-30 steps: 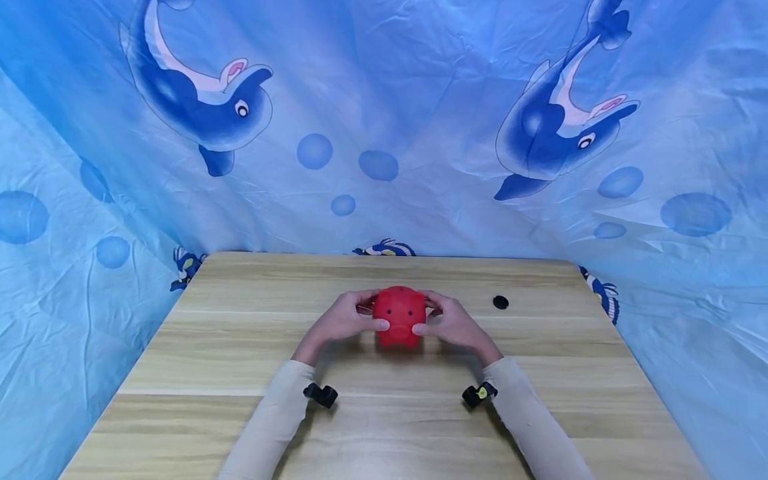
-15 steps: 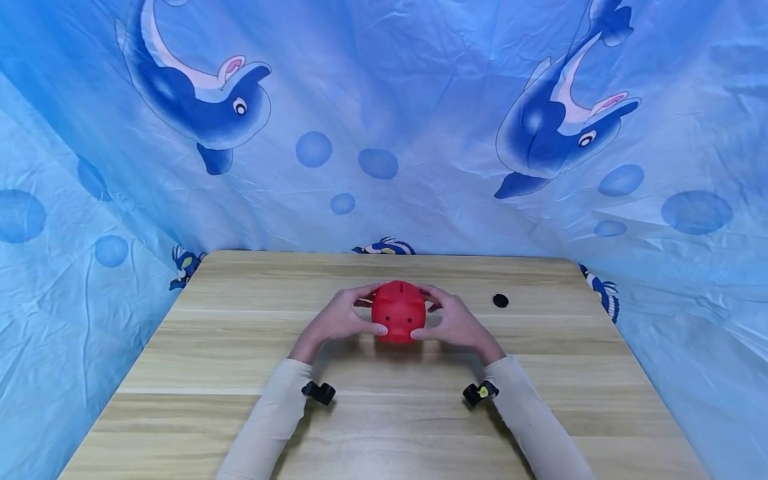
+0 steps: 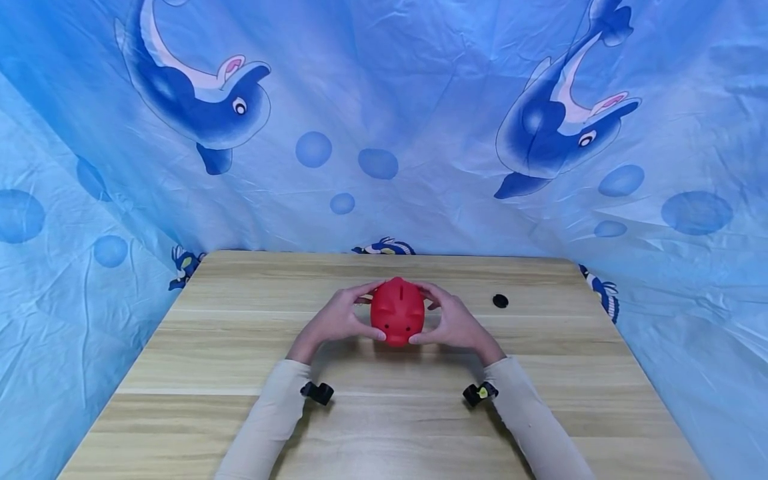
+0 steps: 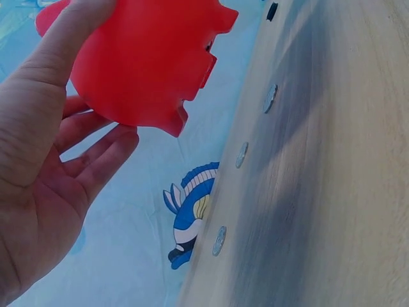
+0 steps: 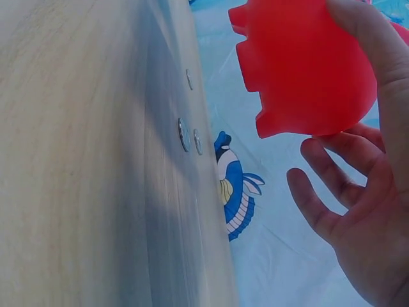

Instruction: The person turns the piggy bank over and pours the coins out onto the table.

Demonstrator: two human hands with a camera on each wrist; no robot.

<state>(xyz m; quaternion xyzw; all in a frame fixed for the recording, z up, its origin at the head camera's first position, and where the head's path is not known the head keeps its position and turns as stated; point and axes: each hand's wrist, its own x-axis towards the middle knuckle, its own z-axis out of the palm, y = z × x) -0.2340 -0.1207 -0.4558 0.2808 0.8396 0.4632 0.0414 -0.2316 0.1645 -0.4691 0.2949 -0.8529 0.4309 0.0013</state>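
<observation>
Both hands hold a red piggy bank [image 3: 397,310] above the table, one at each side. The coin slot on its back and its two black eyes show in the head view, its snout pointing down toward me. My left hand [image 3: 342,317] has its thumb on the snout side and fingers round the far side; my right hand [image 3: 450,321] mirrors it. In the left wrist view, the feet of the piggy bank [image 4: 150,61] stand apart from the tabletop. Several silver coins lie beneath, among them a coin [image 4: 219,241] and another coin [image 5: 184,134].
A small round black disc [image 3: 501,301] lies on the wooden table [image 3: 384,427] to the right of the piggy bank. Behind the table's far edge hangs a blue curtain [image 3: 420,207] with dolphins. A black wrist camera [image 3: 317,393] sits on the left sleeve.
The piggy bank has tipped forward in both hands: its face has turned downward and the slot on its back has come into view. The thumbs have moved slightly lower with it.
</observation>
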